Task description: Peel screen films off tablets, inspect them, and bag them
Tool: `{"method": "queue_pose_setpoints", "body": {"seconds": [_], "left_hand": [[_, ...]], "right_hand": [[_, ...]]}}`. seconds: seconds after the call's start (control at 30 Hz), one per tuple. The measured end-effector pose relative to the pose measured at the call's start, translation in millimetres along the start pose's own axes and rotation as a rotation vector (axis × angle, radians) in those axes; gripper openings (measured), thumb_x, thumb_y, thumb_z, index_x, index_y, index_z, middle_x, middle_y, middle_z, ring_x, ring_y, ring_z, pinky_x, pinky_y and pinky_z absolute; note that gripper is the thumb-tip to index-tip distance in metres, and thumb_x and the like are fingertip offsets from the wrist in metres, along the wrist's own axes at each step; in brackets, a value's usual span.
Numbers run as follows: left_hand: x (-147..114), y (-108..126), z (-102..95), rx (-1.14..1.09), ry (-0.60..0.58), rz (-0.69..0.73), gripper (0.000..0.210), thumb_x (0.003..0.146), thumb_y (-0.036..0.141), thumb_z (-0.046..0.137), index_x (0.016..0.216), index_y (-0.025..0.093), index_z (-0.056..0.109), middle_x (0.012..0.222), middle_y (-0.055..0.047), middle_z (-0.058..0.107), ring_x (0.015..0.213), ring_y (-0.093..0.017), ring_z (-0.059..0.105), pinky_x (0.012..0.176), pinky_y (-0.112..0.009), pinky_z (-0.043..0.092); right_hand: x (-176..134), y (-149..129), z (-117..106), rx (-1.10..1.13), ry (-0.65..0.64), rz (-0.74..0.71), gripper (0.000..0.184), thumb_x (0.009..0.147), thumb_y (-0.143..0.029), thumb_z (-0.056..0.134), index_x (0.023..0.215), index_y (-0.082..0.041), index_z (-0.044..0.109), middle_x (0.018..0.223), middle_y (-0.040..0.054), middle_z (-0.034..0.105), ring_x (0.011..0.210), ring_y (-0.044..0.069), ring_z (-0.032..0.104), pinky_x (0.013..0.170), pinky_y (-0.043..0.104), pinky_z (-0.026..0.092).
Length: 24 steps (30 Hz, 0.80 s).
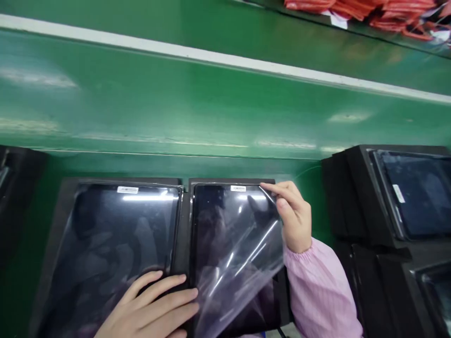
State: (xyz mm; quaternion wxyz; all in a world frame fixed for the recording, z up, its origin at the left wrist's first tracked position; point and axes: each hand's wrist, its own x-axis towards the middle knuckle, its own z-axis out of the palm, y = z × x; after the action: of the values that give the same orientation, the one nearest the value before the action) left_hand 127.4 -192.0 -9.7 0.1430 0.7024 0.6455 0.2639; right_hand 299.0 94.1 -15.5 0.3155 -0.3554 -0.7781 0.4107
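Observation:
Two flat black screen panels lie side by side in dark foam trays. A clear plastic film (243,253) is partly lifted off the right panel (214,220), folded diagonally across it. My right hand (295,216) pinches the film at the panel's upper right corner. My left hand (155,305) lies with fingers stretched out, over the lower right of the left panel (120,234); its fingertips reach the left edge of the right panel. Each panel carries a small white label (238,188) at its top edge.
On the right, stacked black foam trays (347,202) hold another screen panel (423,197). A dark tray (21,188) stands at the far left. Behind runs a green ledge (211,108) with a white strip (176,50). Red bundled items (387,11) lie at the top right.

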Motion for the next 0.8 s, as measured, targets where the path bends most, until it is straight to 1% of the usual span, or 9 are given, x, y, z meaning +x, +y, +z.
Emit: {"method": "queue_pose_setpoints", "body": {"seconds": [0.03,0.1,0.2,0.3,0.4,0.53,0.63,0.7,0.8], "left_hand": [[1.3,0.7,1.0,0.009,0.008,-0.004,0.029,0.102,0.025,0.045,0.109,0.035,0.072,0.109,0.013,0.076,0.107,-0.015,0.068,0.11,-0.032,0.033],[3.1,2.1,4.6,0.001,0.073,-0.026,0.03,0.103,0.026,0.044,0.102,0.034,0.074,0.107,0.013,0.076,0.107,-0.014,0.067,0.109,-0.03,0.033],[5.2,3.7,10.1,-0.024,0.176,-0.049,0.031,0.104,0.028,0.046,0.095,0.032,0.075,0.104,0.011,0.076,0.107,-0.013,0.066,0.107,-0.028,0.036],[8.0,3.9,11.1,-0.027,0.187,-0.048,0.031,0.104,0.025,0.046,0.095,0.032,0.075,0.105,0.01,0.076,0.107,-0.013,0.065,0.108,-0.028,0.037],[9.5,2.3,9.2,-0.078,0.213,-0.063,0.031,0.105,0.027,0.047,0.089,0.03,0.074,0.105,0.01,0.076,0.104,-0.011,0.065,0.114,-0.026,0.032],[3.8,-0.2,10.7,-0.22,0.211,-0.068,0.036,0.106,0.028,0.046,0.082,0.031,0.073,0.098,0.015,0.076,0.09,-0.007,0.066,0.119,-0.023,0.027],[-2.2,0.5,14.2,-0.283,0.214,-0.092,0.032,0.105,0.028,0.048,0.086,0.033,0.073,0.088,0.014,0.076,0.082,-0.008,0.067,0.117,-0.024,0.032],[-4.0,1.9,13.5,-0.326,0.2,-0.114,0.03,0.104,0.028,0.048,0.087,0.031,0.072,0.083,0.013,0.075,0.079,-0.009,0.067,0.116,-0.025,0.034],[-3.5,1.6,4.3,-0.444,0.137,-0.16,0.027,0.104,0.021,0.047,0.09,0.027,0.069,0.082,0.01,0.074,0.079,-0.009,0.066,0.118,-0.025,0.03]], "right_hand": [[0.1,-1.8,1.1,-0.02,0.005,0.011,0.025,0.088,-0.036,0.063,0.103,-0.029,0.081,0.082,0.0052,0.062,0.079,0.022,0.056,0.069,0.038,0.045],[0.5,-2.3,1.8,-0.023,0.006,0.041,0.018,0.084,-0.028,0.068,0.094,-0.031,0.082,0.081,0.0041,0.062,0.078,0.022,0.057,0.07,0.038,0.045],[1.7,3.2,0.5,0.063,-0.016,0.09,0.019,0.079,-0.017,0.069,0.08,-0.032,0.08,0.077,0.0028,0.061,0.076,0.021,0.057,0.069,0.038,0.043],[4.1,8.8,-0.9,0.177,-0.024,0.134,0.021,0.073,-0.014,0.067,0.067,-0.032,0.076,0.071,0.0032,0.055,0.071,0.021,0.054,0.067,0.039,0.04],[7.1,8.0,-2.3,0.24,0.0,0.188,0.018,0.063,-0.015,0.063,0.053,-0.029,0.067,0.067,0.0052,0.049,0.067,0.023,0.05,0.064,0.041,0.037],[8.9,5.7,-7.1,0.309,-0.008,0.264,0.016,0.06,-0.017,0.058,0.047,-0.026,0.056,0.065,0.0072,0.042,0.066,0.025,0.044,0.064,0.046,0.032],[8.1,11.4,-10.0,0.351,0.008,0.282,0.015,0.06,-0.017,0.057,0.048,-0.025,0.052,0.064,0.0068,0.037,0.069,0.026,0.043,0.066,0.047,0.028],[7.6,16.5,-8.9,0.394,0.051,0.263,0.016,0.058,-0.016,0.056,0.047,-0.024,0.047,0.062,0.0049,0.031,0.071,0.027,0.042,0.067,0.045,0.026],[8.5,19.2,-2.3,0.482,0.133,0.171,0.025,0.057,-0.016,0.053,0.043,-0.022,0.033,0.061,0.0007,0.02,0.07,0.023,0.041,0.067,0.041,0.027]]}}
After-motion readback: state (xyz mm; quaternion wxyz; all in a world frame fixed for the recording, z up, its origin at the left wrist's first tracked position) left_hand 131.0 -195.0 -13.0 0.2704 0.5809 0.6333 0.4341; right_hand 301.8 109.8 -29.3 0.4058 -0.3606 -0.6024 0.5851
